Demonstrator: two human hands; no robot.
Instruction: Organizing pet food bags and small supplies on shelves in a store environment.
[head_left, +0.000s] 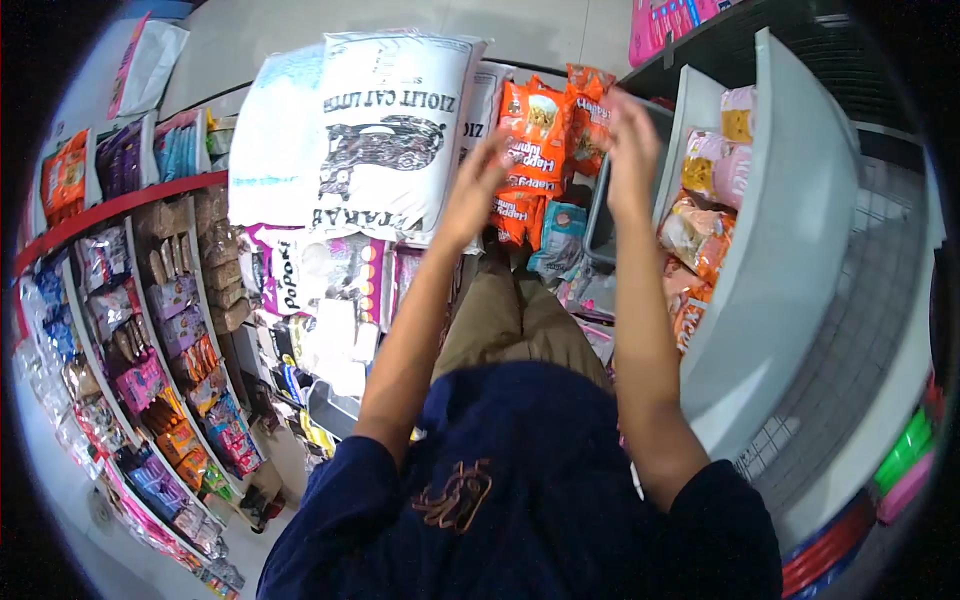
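Note:
Both my hands are raised in front of me, blurred, palms roughly facing each other with a gap between. My left hand (480, 184) overlaps the left edge of an upright orange pet-food pouch (541, 116); whether it touches is unclear. My right hand (634, 150) is in front of a second orange pouch (587, 124) and the rim of a grey plastic bin (596, 214). Nothing shows in either hand. More orange pouches (517, 214) and a teal pouch (561, 232) lie below, by my feet. Left of my left hand is a large white cat-litter sack (390, 142).
A white-and-blue sack (274, 135) adjoins the litter sack, above purple-and-white bags (345, 270). Shelves with a red edge (124, 199) and hanging packets curve along the left. On the right, a white shelf panel (795, 202) borders stacked packets (697, 232).

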